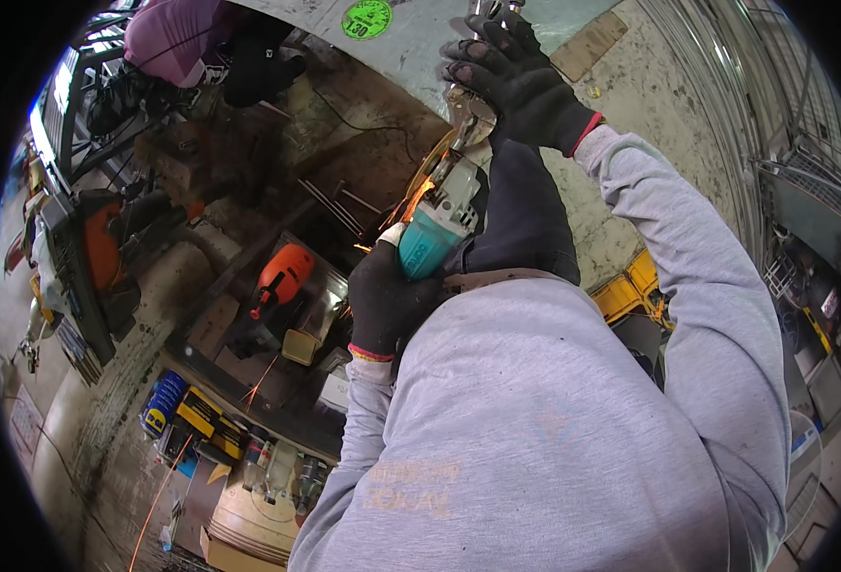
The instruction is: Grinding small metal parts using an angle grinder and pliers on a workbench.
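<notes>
My left hand (392,296), in a black glove with a red cuff edge, is wrapped around the body of a teal and grey angle grinder (433,238), close to my waist. Orange sparks (415,203) stream from its disc end toward me. Farther up, my right hand (530,91), also in a black glove, lies over a shiny metal piece (471,112) with its fingers across it. The piece shows on both sides of that hand, and the grinder's head is close to its near end. The exact contact point is hard to make out.
Beyond my hands is a grey metal surface (411,48) with a round green sticker. A person in a purple top (168,43) crouches at upper left. An orange tool (287,275) lies left of me; a yellow case (630,286) stands right. Wire mesh (820,67) lines the right.
</notes>
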The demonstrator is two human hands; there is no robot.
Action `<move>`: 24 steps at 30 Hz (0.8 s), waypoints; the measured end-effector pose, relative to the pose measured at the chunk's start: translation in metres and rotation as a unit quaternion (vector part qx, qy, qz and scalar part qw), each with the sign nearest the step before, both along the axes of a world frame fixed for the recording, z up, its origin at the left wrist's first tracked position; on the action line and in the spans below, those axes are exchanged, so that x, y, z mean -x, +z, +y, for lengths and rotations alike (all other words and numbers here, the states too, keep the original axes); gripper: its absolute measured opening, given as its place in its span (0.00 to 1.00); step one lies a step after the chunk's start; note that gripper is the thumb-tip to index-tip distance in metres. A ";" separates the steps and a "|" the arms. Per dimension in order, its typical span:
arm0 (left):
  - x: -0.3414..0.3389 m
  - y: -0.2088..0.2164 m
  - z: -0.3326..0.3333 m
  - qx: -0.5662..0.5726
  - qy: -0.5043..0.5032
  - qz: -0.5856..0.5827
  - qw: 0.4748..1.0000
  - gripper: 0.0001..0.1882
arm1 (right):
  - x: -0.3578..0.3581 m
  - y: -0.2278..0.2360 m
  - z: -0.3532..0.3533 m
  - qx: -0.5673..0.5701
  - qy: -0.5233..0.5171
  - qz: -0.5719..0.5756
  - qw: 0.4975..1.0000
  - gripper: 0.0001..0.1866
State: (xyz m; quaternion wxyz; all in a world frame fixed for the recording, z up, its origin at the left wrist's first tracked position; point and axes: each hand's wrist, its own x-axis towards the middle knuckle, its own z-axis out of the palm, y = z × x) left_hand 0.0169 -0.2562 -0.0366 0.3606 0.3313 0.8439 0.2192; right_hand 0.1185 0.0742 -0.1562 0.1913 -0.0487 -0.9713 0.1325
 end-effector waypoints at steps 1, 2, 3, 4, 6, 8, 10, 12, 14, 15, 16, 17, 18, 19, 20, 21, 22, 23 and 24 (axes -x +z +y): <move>0.000 0.000 0.000 0.002 -0.002 0.007 1.000 0.37 | 0.001 0.001 -0.001 0.004 -0.002 0.002 1.000 0.28; 0.000 0.000 0.000 0.004 -0.004 0.015 1.000 0.37 | 0.002 0.002 -0.002 0.008 -0.004 0.005 1.000 0.28; 0.001 -0.001 0.000 0.003 -0.004 0.014 1.000 0.37 | 0.001 0.001 -0.002 0.007 -0.004 0.004 1.000 0.28; 0.002 -0.001 0.000 0.011 -0.009 0.010 1.000 0.37 | 0.000 0.000 -0.001 -0.004 -0.004 0.005 1.000 0.27; 0.002 -0.003 -0.001 0.020 -0.013 0.007 1.000 0.37 | 0.000 -0.001 0.000 -0.014 -0.004 0.005 1.000 0.27; 0.002 -0.005 -0.003 -0.004 -0.020 0.024 0.999 0.36 | 0.001 0.000 -0.001 -0.008 -0.004 0.010 1.000 0.27; 0.001 -0.003 -0.003 0.008 -0.012 0.019 1.000 0.36 | 0.001 0.001 0.000 -0.005 -0.001 0.009 1.000 0.27; 0.001 -0.002 -0.002 0.019 -0.005 0.014 1.000 0.36 | 0.001 0.000 0.001 -0.004 0.001 0.009 1.000 0.27; 0.002 -0.003 -0.001 0.035 -0.023 0.008 0.999 0.36 | -0.002 -0.003 0.002 0.009 0.003 0.020 1.000 0.28; 0.002 -0.002 -0.002 0.037 -0.021 0.009 0.999 0.36 | 0.000 -0.002 0.000 0.010 0.006 0.021 1.000 0.28; 0.000 -0.002 -0.002 0.018 -0.019 0.023 0.999 0.36 | 0.002 0.000 -0.001 0.008 0.006 0.015 1.000 0.28; -0.001 -0.002 -0.003 -0.001 -0.017 0.037 0.999 0.36 | 0.004 0.002 -0.003 0.007 0.007 0.010 1.000 0.28; -0.001 -0.001 0.000 -0.002 -0.018 0.036 0.999 0.36 | 0.003 0.001 -0.002 0.005 0.006 0.009 1.000 0.28; -0.001 0.002 0.003 0.001 -0.016 0.030 0.999 0.36 | 0.002 0.001 -0.003 -0.003 -0.002 0.005 1.000 0.28; 0.000 0.003 0.005 0.005 -0.014 0.024 1.000 0.36 | 0.000 0.000 -0.003 -0.011 -0.011 0.001 1.000 0.27; -0.001 0.003 0.006 0.004 -0.015 0.024 1.000 0.36 | 0.000 -0.002 -0.003 -0.012 -0.011 0.001 1.000 0.27; -0.001 0.004 0.006 0.004 -0.005 0.014 1.000 0.36 | 0.000 -0.005 -0.001 0.003 -0.003 0.027 1.000 0.27; -0.002 0.005 0.007 0.005 0.004 0.005 1.000 0.35 | -0.001 -0.007 0.000 0.018 0.005 0.052 0.998 0.26; -0.001 0.004 0.005 0.006 0.005 0.005 1.000 0.35 | 0.001 -0.005 0.000 0.019 0.007 0.053 0.998 0.26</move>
